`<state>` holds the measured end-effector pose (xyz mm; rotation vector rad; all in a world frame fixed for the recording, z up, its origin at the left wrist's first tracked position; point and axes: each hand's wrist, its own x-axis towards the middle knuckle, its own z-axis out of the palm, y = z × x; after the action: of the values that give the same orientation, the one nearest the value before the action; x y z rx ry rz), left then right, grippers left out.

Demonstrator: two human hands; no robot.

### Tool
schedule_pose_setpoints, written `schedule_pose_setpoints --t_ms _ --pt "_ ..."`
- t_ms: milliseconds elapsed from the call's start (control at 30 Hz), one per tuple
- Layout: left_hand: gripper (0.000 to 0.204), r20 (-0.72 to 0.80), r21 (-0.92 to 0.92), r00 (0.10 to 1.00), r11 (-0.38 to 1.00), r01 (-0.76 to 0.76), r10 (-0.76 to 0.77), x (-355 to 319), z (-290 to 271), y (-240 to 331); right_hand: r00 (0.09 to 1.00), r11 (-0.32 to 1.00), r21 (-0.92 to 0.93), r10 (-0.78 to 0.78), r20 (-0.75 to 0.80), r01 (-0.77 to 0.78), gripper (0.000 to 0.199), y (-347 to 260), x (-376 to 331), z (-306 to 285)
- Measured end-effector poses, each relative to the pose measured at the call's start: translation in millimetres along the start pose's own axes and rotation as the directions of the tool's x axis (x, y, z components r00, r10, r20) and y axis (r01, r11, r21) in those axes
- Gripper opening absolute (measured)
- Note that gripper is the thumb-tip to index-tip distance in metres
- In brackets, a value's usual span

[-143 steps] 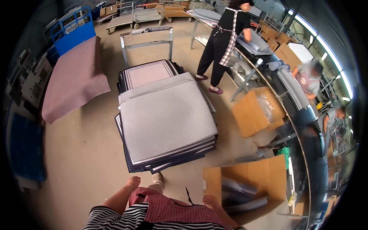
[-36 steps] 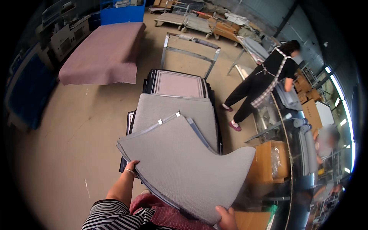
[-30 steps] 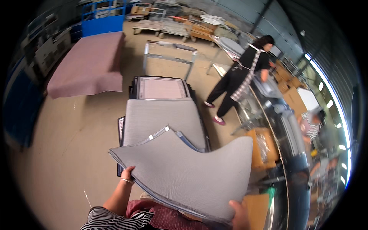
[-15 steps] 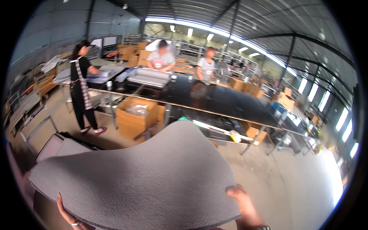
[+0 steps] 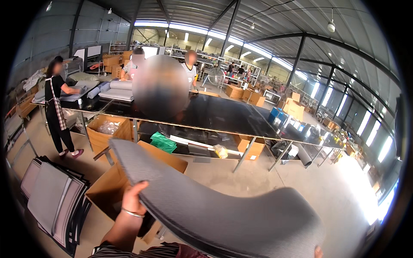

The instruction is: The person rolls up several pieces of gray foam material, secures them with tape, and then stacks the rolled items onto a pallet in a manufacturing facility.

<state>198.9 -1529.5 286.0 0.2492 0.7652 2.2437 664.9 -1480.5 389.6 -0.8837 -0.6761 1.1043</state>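
A stack of grey textured floor mats (image 5: 223, 206) bends in a sagging curve across the lower middle, its dark layered edge turned toward me. At its near left edge my left hand (image 5: 134, 200) is closed round the stack, thumb on top and a bracelet on the wrist. Only a fingertip or two of my right hand (image 5: 318, 252) shows, pressed on the stack's lower right end; the rest of that hand is hidden. Under the stack and my left arm stands an open cardboard box (image 5: 103, 193), its inside partly covered.
More mats with dark borders (image 5: 56, 202) lie piled at the lower left. A long black worktable (image 5: 223, 114) crosses ahead, with rolled grey mats (image 5: 118, 90) and a green bag (image 5: 163, 142) beneath it. A co-worker (image 5: 56, 103) stands at its left; two people are behind it.
The stack has swung round, its left end lifting and its right end dropping toward the lower right. My view has turned right, and the open box beneath has come into sight.
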Motion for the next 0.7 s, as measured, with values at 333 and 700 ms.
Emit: schedule_pose_setpoints --t_ms 333,700 --pt "0.028 0.075 -0.067 0.915 0.913 0.402 -0.397 217.9 39.8 -230.3 0.802 0.829 -0.107 -0.558 -0.214 0.549 0.058 17.7 187.8 87.9" --pt "0.026 0.164 -0.149 0.984 0.988 -0.051 0.075 480.0 227.9 -174.5 0.704 0.717 0.01 -0.682 -0.196 0.697 0.064 75.6 438.3 257.9"
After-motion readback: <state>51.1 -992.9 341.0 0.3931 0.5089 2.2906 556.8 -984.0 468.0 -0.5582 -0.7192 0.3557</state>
